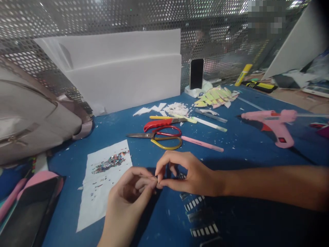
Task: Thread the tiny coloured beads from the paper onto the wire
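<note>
My left hand (131, 195) and my right hand (187, 173) meet fingertip to fingertip above the blue table. Both are closed in a pinch; whatever lies between the fingertips is too small to make out. Left of my left hand lies a white paper sheet (87, 202) bearing a scatter of small shiny coloured bits (110, 162). Below my right hand is a column of black strips with white blocks (194, 203), partly hidden by that hand. Scissors (146, 135) with one red and one yellow handle loop lie beyond my hands, beside a red-handled cutter (159, 124).
A pink glue gun (272, 120) stands at the right. Pens, white scraps (177, 109) and yellow-green paper strips (217, 96) lie toward the back. A phone (196, 73) is propped before the mesh screen. A bag (33, 113) and another phone (29, 212) sit at the left.
</note>
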Action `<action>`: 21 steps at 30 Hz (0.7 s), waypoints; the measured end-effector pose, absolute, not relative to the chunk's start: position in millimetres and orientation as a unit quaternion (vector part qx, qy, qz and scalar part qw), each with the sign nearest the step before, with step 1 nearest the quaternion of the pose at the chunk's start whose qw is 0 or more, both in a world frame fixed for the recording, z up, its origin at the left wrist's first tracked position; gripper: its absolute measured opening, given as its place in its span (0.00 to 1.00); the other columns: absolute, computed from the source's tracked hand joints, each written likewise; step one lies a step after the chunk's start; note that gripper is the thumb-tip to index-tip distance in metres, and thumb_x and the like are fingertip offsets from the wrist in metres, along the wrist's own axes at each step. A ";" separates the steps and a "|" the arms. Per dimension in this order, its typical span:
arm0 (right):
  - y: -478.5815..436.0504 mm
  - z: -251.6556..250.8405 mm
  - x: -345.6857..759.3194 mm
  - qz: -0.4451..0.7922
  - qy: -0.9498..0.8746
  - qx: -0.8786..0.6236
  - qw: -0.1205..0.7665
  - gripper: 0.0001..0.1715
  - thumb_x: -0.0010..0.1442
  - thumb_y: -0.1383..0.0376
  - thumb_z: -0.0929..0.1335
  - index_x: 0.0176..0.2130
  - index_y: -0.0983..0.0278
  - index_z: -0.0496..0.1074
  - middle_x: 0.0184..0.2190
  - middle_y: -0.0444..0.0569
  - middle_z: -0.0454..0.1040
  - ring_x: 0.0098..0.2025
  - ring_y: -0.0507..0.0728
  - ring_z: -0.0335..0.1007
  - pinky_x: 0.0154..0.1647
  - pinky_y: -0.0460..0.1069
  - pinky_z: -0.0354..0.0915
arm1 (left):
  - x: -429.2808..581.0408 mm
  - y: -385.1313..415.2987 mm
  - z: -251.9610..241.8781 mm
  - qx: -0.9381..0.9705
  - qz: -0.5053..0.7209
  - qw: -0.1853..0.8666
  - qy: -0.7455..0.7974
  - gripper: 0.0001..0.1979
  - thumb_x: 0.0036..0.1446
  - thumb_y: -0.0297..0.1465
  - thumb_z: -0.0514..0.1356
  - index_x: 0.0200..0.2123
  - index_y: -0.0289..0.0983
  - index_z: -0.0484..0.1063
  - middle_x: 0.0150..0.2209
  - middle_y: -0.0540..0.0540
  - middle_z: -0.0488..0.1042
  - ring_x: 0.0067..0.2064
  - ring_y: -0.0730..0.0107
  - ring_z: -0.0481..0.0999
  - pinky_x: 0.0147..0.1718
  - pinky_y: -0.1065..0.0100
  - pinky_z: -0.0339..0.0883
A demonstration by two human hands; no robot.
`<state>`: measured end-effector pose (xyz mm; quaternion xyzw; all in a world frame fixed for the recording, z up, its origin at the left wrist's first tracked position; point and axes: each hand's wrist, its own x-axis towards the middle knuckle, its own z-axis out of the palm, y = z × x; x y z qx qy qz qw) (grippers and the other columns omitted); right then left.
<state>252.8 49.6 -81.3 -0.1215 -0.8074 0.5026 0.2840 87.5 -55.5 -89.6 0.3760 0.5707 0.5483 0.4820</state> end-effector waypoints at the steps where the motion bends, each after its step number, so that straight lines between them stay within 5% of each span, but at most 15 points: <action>1: 49.9 -81.6 252.7 0.506 -0.805 -0.121 0.286 0.12 0.57 0.74 0.69 0.42 0.66 0.69 0.35 0.44 0.74 0.36 0.49 0.69 0.30 0.43 0.60 | 87.4 -55.4 -89.6 0.375 0.545 0.485 0.572 0.07 0.53 0.28 0.66 0.33 0.36 0.71 0.27 0.49 0.78 0.30 0.74 0.78 0.32 0.78 0.71; 21: 52.0 -81.6 250.9 0.519 -0.804 -0.122 0.265 0.13 0.56 0.76 0.68 0.43 0.66 0.69 0.36 0.45 0.72 0.36 0.49 0.68 0.30 0.44 0.60 | 88.1 -54.6 -89.4 0.390 0.546 0.471 0.573 0.06 0.53 0.28 0.66 0.34 0.36 0.71 0.28 0.48 0.78 0.31 0.74 0.79 0.32 0.78 0.71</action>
